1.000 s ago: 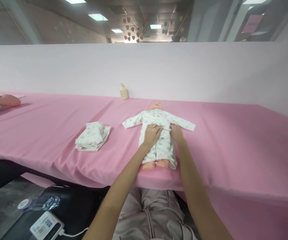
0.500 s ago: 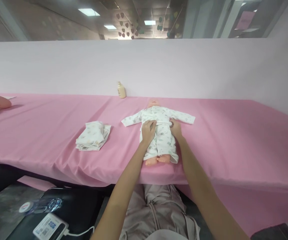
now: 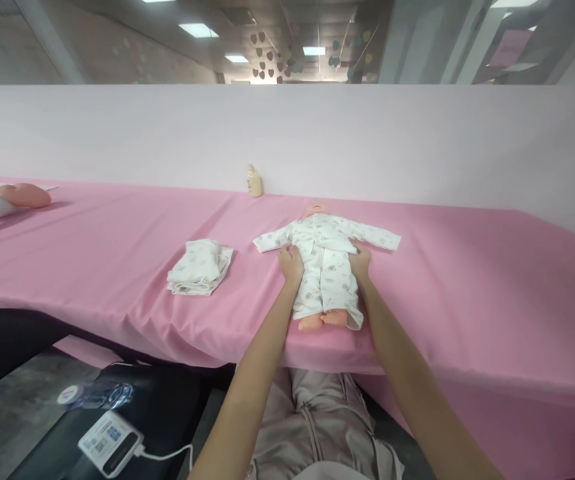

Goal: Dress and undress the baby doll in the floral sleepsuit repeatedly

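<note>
A baby doll (image 3: 317,209) lies on its back, its bare feet toward me. It wears a white printed baby shirt (image 3: 321,230) with the sleeves spread out, and matching baby pants (image 3: 336,280). My left hand (image 3: 291,262) is closed at the left side of the waist, fingers curled against the pants' top edge. At the opposite side, my right hand (image 3: 360,259) is closed on the pants near the waistband, just under the shirt's hem. Fingertips of both hands are partly hidden. A folded stack of white printed cloth (image 3: 200,267) lies to the left.
A pink cloth (image 3: 467,287) covers the table. A pump bottle (image 3: 254,181) stands by the back wall, and another doll (image 3: 24,195) lies far left. Below the table edge, a black seat holds a plastic bottle (image 3: 100,395) and a white device (image 3: 110,442) with a cable.
My left hand has moved from the front of the waist outward to the doll's left-hand side. The shirt hem now hangs over the waistband. The view has shifted slightly left.
</note>
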The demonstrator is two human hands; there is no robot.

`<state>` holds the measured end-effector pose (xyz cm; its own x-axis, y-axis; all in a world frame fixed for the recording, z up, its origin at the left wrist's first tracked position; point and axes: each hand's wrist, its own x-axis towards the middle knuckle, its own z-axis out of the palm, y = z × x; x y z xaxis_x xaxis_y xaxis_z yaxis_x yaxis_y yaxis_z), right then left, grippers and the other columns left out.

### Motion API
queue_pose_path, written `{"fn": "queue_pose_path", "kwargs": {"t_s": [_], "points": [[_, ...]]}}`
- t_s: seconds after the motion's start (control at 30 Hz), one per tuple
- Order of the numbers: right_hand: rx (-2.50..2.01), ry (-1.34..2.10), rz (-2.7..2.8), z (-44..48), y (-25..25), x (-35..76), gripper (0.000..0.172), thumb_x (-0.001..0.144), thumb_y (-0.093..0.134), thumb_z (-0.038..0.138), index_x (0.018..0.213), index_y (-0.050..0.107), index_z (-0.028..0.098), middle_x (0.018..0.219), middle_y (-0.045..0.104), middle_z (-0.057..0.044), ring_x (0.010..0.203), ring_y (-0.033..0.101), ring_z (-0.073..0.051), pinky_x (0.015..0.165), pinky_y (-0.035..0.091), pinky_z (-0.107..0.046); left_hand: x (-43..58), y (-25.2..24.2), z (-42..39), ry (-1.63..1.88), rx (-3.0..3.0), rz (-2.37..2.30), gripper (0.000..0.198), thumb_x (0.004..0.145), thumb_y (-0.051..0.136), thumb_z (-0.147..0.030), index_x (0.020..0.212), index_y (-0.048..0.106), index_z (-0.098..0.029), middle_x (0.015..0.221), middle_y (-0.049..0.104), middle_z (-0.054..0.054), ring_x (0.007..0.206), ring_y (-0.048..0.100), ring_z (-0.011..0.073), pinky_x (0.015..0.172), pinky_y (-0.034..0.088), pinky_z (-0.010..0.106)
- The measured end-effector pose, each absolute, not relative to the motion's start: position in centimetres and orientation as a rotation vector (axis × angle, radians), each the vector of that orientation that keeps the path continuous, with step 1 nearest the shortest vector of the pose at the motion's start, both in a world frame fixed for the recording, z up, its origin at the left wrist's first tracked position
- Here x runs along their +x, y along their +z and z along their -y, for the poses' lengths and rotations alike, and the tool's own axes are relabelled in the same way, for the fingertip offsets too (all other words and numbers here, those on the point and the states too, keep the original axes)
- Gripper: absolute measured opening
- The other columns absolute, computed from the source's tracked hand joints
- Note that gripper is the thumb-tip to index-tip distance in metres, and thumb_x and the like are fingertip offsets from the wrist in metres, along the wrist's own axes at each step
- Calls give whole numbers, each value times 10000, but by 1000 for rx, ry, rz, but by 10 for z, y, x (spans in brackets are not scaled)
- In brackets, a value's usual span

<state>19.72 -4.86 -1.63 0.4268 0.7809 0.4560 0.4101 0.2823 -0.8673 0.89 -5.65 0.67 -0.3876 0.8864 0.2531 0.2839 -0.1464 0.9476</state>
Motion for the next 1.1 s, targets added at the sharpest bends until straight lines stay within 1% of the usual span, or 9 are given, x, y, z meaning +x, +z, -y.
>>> {"fn": "queue_pose_path", "kwargs": {"t_s": [0.17, 0.3, 0.37, 0.5, 0.6, 0.7, 0.8, 0.93, 1.1], "points": [[-1336, 363, 1116, 45, -18, 194, 188, 637, 511, 286, 783, 509, 167, 772, 567, -14, 714, 492, -149, 662, 410, -268, 6, 2, 52, 1482, 1184, -1541, 268, 875, 390, -354, 1022, 499, -158, 1099, 601, 109, 1045, 552, 201, 907, 410, 324], [-1396, 373, 1085, 48, -20, 192, 193, 644, 537, 292, 791, 518, 169, 756, 568, -7, 680, 473, -142, 633, 388, -262, 6, 4, 55, 1457, 1129, -1497, 278, 867, 401, -396, 999, 497, -170, 1139, 590, 121, 1082, 540, 225, 917, 397, 326], [-1435, 356, 1054, 52, -20, 189, 140, 670, 531, 308, 699, 492, 177, 661, 520, 17, 620, 418, -126, 587, 349, -251, 6, 6, 57, 1447, 1107, -1473, 273, 860, 415, -402, 986, 503, -176, 1147, 588, 123, 1095, 534, 237, 923, 389, 330], [-1494, 319, 981, 56, -18, 181, 316, 733, 493, 357, 510, 337, 197, 486, 309, 54, 531, 259, -96, 506, 229, -244, 4, 6, 55, 1425, 1060, -1426, 278, 827, 461, -413, 910, 544, -161, 1088, 612, 133, 1072, 543, 279, 928, 381, 370], [-1515, 277, 905, 57, -15, 178, 353, 726, 504, 333, 479, 286, 205, 474, 238, 59, 532, 225, -92, 498, 189, -246, 4, 4, 50, 1410, 1024, -1337, 287, 780, 511, -419, 806, 587, -143, 949, 652, 108, 988, 581, 284, 920, 394, 383], [-1517, 264, 829, 57, -11, 177, 327, 699, 519, 283, 485, 284, 207, 477, 232, 61, 530, 237, -92, 497, 199, -242, 6, 3, 47, 1434, 859, -911, 316, 752, 524, -399, 868, 624, -124, 873, 670, 69, 936, 606, 243, 912, 429, 361], [-1511, 287, 740, 55, -9, 175, 242, 649, 546, 222, 541, 329, 208, 509, 321, 64, 527, 298, -97, 504, 259, -231, 7, 6, 48, 1435, 761, -545, 387, 749, 536, -374, 1025, 615, -116, 983, 671, 69, 1012, 591, 222, 959, 423, 343], [-1485, 310, 626, 52, -8, 173, 168, 629, 553, 213, 676, 391, 211, 616, 428, 45, 570, 395, -117, 533, 344, -231, 9, 8, 47, 1511, 886, -481, 418, 760, 558, -321, 1152, 565, -177, 1186, 603, 42, 1161, 515, 204, 1042, 362, 328], [-1418, 312, 652, 53, -6, 175, 160, 653, 471, 223, 560, 342, 216, 529, 333, 53, 530, 319, -114, 495, 306, -235, 10, 4, 43, 1602, 955, -839, 437, 765, 572, -292, 1189, 525, -199, 1301, 517, 48, 1238, 442, 207, 1055, 340, 335]]}}
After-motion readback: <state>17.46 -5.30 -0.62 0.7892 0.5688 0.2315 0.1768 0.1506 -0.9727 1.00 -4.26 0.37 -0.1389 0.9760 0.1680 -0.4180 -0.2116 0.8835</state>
